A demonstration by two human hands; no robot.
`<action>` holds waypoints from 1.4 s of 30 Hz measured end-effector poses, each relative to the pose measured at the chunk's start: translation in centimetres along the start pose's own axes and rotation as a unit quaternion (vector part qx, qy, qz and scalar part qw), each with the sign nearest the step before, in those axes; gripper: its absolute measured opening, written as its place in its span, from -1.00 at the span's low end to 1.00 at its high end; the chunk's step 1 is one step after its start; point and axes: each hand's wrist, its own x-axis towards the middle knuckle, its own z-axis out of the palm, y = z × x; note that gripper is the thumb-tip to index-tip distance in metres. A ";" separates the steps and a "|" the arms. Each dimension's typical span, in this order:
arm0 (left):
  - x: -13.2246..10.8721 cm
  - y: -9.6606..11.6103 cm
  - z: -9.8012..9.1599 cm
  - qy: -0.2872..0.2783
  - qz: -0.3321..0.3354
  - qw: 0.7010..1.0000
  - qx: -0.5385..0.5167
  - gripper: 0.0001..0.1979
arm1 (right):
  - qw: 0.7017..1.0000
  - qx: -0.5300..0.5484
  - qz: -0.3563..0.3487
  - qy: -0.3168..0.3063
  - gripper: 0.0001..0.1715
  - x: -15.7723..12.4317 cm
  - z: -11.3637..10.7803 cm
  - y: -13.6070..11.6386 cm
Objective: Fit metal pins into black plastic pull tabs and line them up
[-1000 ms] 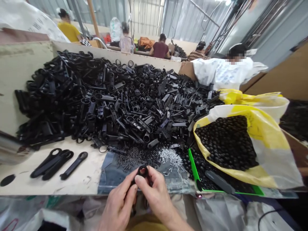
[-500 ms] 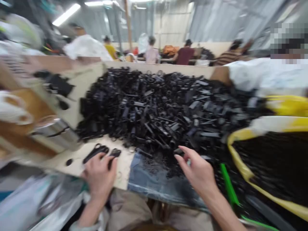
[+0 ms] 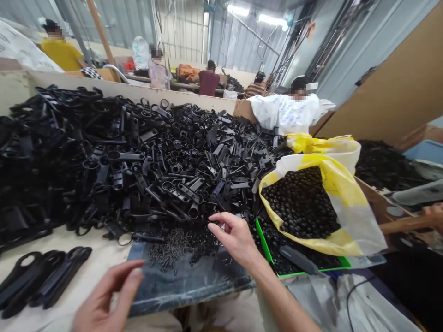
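Observation:
My right hand [image 3: 236, 236] hovers over a heap of small pins [image 3: 180, 242] on a blue plastic sheet [image 3: 194, 281], thumb and forefinger pinched on a tiny silvery pin. My left hand [image 3: 105, 297] hangs open at the table's near edge with nothing in it. To its left lie several flat black handle pieces [image 3: 44, 279] side by side. Behind the pins rises a large pile of black plastic parts [image 3: 138, 152].
A yellow and white bag [image 3: 346, 203] of small black balls leans on a green tray [image 3: 304, 265] at the right. A wooden board walls the table's back. A person in white sits behind the bag. Other people work at far tables.
My left hand has come off the flat black pieces and drawn back, empty. My right hand now pinches a pin over the heap. The view swung right.

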 end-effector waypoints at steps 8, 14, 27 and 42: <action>-2.6 3.8 12.7 -0.281 -0.262 0.870 -0.309 -0.61 | 0.979 0.046 -0.112 -0.163 -0.77 -5.8 -2.7 -2.6; -1.7 4.1 11.6 -0.231 -0.248 0.892 -0.300 -0.74 | 0.994 -0.077 -0.070 -0.018 -0.74 -2.6 -3.4 0.3; -2.8 2.4 5.4 -0.193 -0.322 0.852 -0.365 -0.70 | 0.962 -0.246 -0.076 -0.089 -0.84 0.8 0.6 1.3; -3.2 1.9 4.9 -0.186 -0.350 0.837 -0.377 -0.69 | 0.990 0.023 0.062 -0.125 -0.56 -2.4 -2.1 1.1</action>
